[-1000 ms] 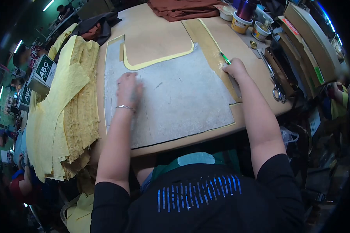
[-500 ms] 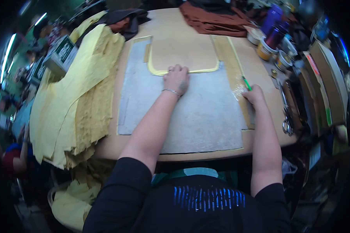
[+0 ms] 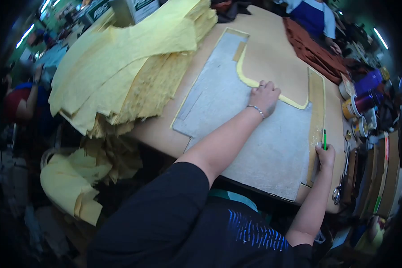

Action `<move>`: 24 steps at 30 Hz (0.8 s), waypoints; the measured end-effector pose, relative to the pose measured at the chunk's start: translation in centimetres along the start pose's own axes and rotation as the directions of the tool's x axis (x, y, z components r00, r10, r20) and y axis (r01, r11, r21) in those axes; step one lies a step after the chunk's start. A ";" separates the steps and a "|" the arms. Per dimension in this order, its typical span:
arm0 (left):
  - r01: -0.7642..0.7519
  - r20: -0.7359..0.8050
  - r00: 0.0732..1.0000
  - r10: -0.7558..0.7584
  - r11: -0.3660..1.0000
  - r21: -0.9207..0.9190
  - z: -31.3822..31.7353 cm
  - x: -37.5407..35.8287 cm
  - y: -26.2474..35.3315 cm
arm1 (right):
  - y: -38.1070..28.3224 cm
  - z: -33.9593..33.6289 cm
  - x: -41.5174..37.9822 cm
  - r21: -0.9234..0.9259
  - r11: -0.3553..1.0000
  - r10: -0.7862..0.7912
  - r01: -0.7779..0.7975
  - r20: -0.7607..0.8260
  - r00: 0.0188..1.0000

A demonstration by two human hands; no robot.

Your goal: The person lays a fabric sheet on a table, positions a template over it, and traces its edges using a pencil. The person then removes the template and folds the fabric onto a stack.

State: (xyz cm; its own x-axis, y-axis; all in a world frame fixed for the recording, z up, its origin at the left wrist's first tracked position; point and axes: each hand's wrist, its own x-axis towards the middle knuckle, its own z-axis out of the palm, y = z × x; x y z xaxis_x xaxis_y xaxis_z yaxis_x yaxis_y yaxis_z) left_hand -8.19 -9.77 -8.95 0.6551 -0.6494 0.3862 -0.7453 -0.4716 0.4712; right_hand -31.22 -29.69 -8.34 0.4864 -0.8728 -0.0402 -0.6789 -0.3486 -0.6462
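A grey pattern board with a U-shaped cutout lies on a yellow sheet, whose edge shows along the cutout. My left hand, with a bracelet at the wrist, rests on the board at the cutout's lower edge, its fingers bent and close together over that rim. Whether it grips anything is hidden. My right hand is closed round a green pen, which points away from me beside the board's tan right strip.
Stacked yellow sheets cover the table's left side. Brown cloth lies at the back, near a person in a blue apron. Cups, a purple bottle, scissors and upright boards line the right.
The view has turned left, so the table and board appear tilted and shifted right. A person at the back has come into view. Both hands remain at about the same places on the board.
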 end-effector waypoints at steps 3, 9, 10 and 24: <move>-0.053 0.003 0.999 0.053 0.996 0.068 -1.6 -2.0 -0.7 | 1.5 0.0 1.1 0.040 0.999 0.007 -0.008 0.025 1.000; 0.040 0.254 0.963 -0.086 0.982 0.183 -9.2 -7.5 -6.6 | 3.0 0.0 1.6 0.092 0.995 -0.032 0.029 0.030 0.999; 0.030 0.235 0.969 -0.082 0.976 0.217 -10.4 -9.0 -7.8 | 3.0 0.0 1.6 0.085 0.996 -0.044 0.042 0.024 0.999; -0.017 0.300 0.954 -0.015 0.995 0.103 -12.7 -14.3 -5.2 | -17.4 7.5 -6.0 0.746 0.665 -0.193 -0.046 0.231 0.954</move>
State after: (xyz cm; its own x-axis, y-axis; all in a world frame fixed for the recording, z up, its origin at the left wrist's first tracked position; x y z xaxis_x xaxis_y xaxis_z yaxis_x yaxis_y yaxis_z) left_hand -12.08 9.55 -6.85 0.5988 -0.7914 0.1233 -0.7649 -0.5194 0.3809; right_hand -18.24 -15.88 -2.58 0.7216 -0.6865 -0.0898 -0.0635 0.0636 -0.9960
